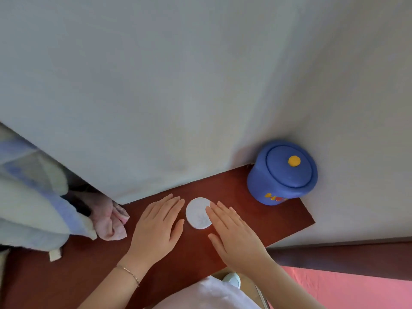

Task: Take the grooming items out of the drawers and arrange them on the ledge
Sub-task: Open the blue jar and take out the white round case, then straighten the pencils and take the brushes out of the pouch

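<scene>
White disc between flat left hand, right hand.

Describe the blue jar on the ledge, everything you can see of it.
The blue jar is a squat, round pot of matte blue, plastic by the look of it, with a wide rim that bulges beyond its body. A round blue lid sits closed in the rim, topped by a small yellow knob. Yellow and red lettering shows low on its front, partly cut off. It stands upright at the far right end of the reddish-brown ledge, tucked into the wall corner. Neither hand touches it.
</scene>
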The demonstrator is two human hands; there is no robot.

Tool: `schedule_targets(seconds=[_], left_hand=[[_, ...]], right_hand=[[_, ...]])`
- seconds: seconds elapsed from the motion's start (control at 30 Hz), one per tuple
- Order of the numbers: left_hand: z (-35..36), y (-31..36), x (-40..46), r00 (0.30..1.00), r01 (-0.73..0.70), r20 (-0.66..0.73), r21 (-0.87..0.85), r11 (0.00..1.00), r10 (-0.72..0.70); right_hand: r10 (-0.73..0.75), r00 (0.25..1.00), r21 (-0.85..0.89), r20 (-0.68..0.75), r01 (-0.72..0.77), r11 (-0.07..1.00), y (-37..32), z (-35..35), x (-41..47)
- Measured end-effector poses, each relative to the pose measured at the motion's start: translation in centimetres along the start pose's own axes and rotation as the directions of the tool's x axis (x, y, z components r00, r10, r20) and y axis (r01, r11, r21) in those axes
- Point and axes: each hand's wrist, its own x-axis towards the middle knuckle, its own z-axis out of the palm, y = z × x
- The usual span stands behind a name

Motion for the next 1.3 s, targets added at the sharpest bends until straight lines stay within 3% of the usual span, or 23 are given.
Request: schedule_targets(seconds=[0.2, 0.4, 0.53, 0.77, 1.07, 1.17, 1.3], left_hand=[[-2.7, -1.6, -4.1, 0.988, 0.152, 0.006, 0.045, 0.987, -0.152], [-4.1, 0.1, -9.8, 0.933, 0.354, -0.103, 0.067, 0.933, -0.346], [-4.6, 2.3, -14.8, 0.829, 0.553, -0.151, 0.071, 0.830, -0.539], [-6.8, 4.6, -22.8, 0.633, 0.772, -0.202, 0.100, 0.628, -0.747], [-9.3, 2.7, -31.5, 0.438, 0.897, -0.253, 0.068, 0.436, -0.862], [-10.5, 1.0, -34.3, 0.371, 0.924, -0.264, 0.007, 0.382, -0.891], [-12.6, -1.7, -39.0, 0.352, 0.929, -0.278, -0.012, 0.370, -0.894]], right_hand=[[-0.080, 0.996, -0.003, 0.036, 0.080, 0.997, -3.0, 0.1, 0.9], [-0.301, 0.952, -0.004, 0.063, 0.302, 0.953, -5.2, -0.6, 0.5], [-0.394, 0.914, 0.080, 0.099, 0.387, 0.918, -6.7, -0.8, -0.4], [-0.555, 0.820, 0.120, 0.137, 0.543, 0.831, -11.8, -0.1, -0.4], [-0.731, 0.665, 0.091, 0.153, 0.727, 0.681, -21.6, 1.8, -0.4], [-0.743, 0.649, 0.110, 0.164, 0.737, 0.667, -25.8, 2.4, -0.7], [-0.747, 0.644, 0.079, 0.165, 0.746, 0.661, -31.8, 3.3, -1.7]])
